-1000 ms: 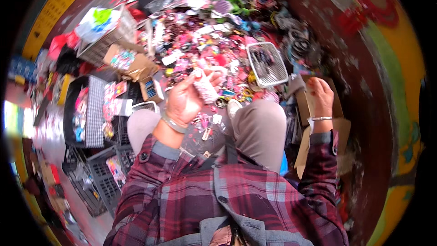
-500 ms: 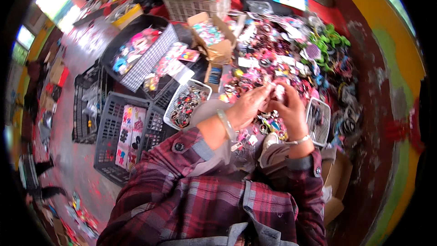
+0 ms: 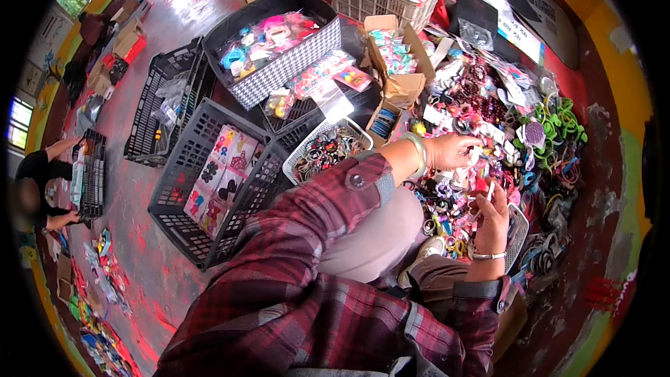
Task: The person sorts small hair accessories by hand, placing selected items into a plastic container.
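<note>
Over a pile of mixed hair ties and small trinkets (image 3: 460, 192), my two hands are apart. My left hand (image 3: 447, 152), with a pale bangle at the wrist, is closed with its fingertips pinched beside something small and whitish; what they grip is too small to name. Lower and to the right, my right hand (image 3: 493, 222) pinches a thin white piece (image 3: 490, 190) between thumb and fingers, with something red right beside it. A white basket of hair ties (image 3: 287, 166) stands left of my left forearm. Another pale basket (image 3: 518, 237) is partly hidden behind my right hand.
Black crates (image 3: 162, 204) stand at left, one holding carded hair accessories (image 3: 222, 171). Behind are a checked bin (image 3: 237, 94), a carton of small packets (image 3: 412, 87) and a large beige basket (image 3: 384, 1). Green hair ties (image 3: 562, 122) lie far right. Another person (image 3: 42, 181) handles a crate at far left.
My hands were together over the pile and have separated, the right one now lower and nearer me. The view has swung left, bringing the other person and their crate into sight.
</note>
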`<control>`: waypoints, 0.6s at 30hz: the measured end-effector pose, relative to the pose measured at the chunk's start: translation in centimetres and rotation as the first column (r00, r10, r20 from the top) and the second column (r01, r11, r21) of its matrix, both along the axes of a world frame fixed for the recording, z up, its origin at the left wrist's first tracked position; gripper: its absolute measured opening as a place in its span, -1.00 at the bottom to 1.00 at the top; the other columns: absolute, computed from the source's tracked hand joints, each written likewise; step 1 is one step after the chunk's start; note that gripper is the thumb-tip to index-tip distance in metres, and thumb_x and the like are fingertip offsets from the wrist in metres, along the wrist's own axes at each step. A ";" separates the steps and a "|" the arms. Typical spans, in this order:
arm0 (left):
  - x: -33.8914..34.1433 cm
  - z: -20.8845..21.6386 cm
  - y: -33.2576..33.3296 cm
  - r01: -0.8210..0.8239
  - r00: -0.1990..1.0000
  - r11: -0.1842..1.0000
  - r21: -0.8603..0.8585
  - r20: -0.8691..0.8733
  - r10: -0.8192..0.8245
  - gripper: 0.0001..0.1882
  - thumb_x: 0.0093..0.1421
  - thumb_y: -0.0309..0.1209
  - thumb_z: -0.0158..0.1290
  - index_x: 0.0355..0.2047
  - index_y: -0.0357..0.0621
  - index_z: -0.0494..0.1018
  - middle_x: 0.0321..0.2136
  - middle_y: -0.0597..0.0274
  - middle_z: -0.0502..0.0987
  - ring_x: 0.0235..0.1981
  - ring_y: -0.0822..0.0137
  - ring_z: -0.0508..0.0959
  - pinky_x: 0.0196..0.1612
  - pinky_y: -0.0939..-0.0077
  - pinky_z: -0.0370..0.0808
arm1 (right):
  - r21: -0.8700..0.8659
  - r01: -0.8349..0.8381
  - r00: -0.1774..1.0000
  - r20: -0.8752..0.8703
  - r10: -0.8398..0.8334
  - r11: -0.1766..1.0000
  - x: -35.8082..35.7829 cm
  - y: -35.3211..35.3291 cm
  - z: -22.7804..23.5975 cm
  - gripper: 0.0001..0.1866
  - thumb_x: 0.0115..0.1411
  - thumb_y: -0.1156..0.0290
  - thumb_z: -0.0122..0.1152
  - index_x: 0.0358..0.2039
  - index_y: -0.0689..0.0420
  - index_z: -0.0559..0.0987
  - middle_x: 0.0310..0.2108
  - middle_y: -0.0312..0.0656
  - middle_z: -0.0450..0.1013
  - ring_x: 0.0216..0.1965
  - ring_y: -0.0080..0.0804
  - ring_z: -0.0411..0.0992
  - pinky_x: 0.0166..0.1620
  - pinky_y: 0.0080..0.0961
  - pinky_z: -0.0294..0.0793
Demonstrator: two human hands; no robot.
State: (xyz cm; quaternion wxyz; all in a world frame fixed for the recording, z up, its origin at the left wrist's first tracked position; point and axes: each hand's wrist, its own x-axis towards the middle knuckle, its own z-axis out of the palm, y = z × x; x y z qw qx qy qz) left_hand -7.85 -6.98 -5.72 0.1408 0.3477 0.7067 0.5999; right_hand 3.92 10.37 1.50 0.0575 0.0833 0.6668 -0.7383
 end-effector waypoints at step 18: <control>5.7 -21.9 -22.1 -0.955 -0.181 0.158 -0.251 0.916 0.358 -0.72 0.12 -0.29 0.03 -0.20 -0.14 0.35 -0.25 0.06 0.45 -0.28 0.22 0.45 -0.25 0.40 0.40 | 0.003 -0.158 0.981 0.113 0.157 0.987 -0.4 -2.4 0.5 -0.57 0.05 0.58 0.06 -0.01 0.21 0.33 -0.37 -0.25 0.43 -0.45 -0.61 0.34 -0.37 -0.72 0.31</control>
